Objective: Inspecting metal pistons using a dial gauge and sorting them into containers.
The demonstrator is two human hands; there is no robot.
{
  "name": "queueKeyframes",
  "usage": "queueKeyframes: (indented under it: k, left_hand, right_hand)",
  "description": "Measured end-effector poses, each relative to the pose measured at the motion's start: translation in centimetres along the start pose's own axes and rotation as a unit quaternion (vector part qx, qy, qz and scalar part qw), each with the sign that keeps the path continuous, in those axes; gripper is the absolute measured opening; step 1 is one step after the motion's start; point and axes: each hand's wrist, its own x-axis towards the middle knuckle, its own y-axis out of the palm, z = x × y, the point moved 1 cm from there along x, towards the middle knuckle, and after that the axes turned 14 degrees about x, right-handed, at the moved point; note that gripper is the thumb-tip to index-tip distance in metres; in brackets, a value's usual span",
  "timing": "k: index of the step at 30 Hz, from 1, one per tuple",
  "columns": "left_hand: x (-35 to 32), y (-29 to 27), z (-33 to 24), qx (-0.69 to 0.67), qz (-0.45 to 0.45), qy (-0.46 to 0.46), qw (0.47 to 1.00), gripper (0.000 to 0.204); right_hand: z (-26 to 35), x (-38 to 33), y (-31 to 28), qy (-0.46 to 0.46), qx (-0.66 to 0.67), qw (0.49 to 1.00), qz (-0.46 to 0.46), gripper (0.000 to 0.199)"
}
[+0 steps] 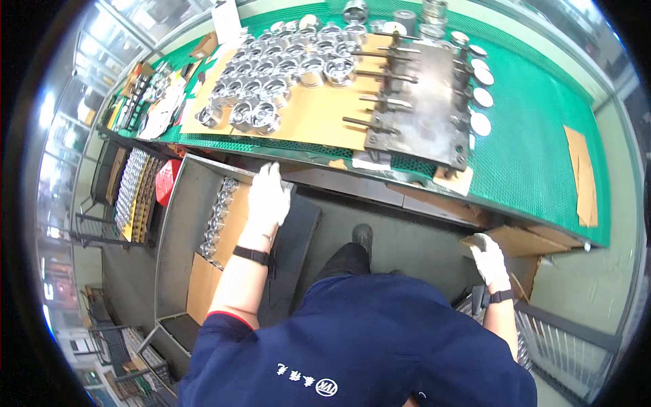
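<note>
A white paper sheet [226, 20] stands upper left of center; a brown cardboard box [522, 245] sits lower right.

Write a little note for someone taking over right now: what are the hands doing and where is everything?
Left hand, gloved, reaches down to the cardboard sheet in the grey bin, beside a row of shiny metal parts.
Right hand, gloved, hangs by a cardboard box, holding nothing visible.
Done: many metal parts sit on cardboard on the green bench, next to a metal block.
Left: the row in the bin.
</note>
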Motion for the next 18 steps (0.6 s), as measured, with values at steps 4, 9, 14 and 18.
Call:
queueKeyframes:
  k: [4,9,14,18]
  left_hand:
    - [8.7,1.9,5.6,0.118,-0.132,0.001,0.984,0.035]
    - [14.8,4.2,10.1,0.122,-0.097,0.079,0.985,0.029]
    - [14.9,3.5,9.1,-0.006,0.036,0.088,0.995,0.029]
    - [15.0,-1.8,5.2,-0.309,0.136,0.019,0.941,0.036]
  right_hand:
    - [8.6,3.8,0.0,-0.019,-0.021,0.999,0.024,0.039]
    - [13.6,6.2,-0.3,-0.014,-0.007,1.000,0.002,0.038]
    - [19.0,9.9,0.8,0.031,0.076,0.996,0.042,0.036]
    - [22.4,13.0,2.8,-0.045,0.074,0.991,0.102,0.035]
